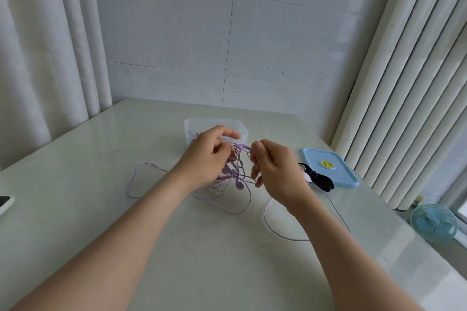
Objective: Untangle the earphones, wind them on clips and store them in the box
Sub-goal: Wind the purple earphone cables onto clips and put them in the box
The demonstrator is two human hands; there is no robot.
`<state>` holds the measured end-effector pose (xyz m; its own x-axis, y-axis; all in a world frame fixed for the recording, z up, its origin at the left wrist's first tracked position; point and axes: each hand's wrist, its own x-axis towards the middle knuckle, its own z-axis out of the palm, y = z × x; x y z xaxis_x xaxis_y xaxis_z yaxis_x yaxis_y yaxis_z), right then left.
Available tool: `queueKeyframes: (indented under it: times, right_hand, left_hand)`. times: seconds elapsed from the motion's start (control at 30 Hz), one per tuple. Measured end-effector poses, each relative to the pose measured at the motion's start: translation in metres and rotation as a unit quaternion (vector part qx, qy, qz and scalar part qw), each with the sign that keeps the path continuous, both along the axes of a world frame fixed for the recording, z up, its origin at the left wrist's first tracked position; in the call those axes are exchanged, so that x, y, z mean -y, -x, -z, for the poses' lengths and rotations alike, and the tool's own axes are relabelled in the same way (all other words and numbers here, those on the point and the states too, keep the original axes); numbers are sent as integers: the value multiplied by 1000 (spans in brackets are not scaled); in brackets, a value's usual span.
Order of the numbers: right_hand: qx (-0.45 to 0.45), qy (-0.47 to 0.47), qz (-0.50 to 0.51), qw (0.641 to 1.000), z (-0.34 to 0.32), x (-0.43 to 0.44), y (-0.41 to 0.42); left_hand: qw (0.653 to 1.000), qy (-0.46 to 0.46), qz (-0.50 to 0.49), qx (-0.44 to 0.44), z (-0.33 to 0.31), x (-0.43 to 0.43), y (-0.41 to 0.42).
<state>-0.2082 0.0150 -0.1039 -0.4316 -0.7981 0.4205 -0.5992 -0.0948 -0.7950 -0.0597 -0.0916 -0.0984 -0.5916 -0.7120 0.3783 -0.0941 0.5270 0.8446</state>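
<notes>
Head: left hand (206, 159), right hand (274, 168) fingers curled, pinching earphones (236, 171).

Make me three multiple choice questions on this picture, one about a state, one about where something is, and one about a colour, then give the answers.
1. The clear box is:
A. open, with no lid on it
B. closed with its lid
C. tipped on its side

2. The blue lid lies:
A. on top of the box
B. flat on the table, to the right of the box
C. propped against the wall

3. The earphones are:
A. black
B. green
C. purple

Answers:
1. A, the box's rim is bare and its top is uncovered.
2. B, the lid rests flat on the table near the right edge, apart from the box.
3. C, the buds and the cable loops on the table are pale purple.
</notes>
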Motion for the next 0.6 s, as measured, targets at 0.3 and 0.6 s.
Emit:
queueKeyframes:
  times: [0.3,0.6]
  right_hand:
    - [-122,74,123,982,1,0,4]
    - [345,156,15,926,-14,-2,-1]
  left_hand:
    - [994,-98,55,-2,-6,-1,-3]
    - [996,-78,33,19,-2,0,-2]
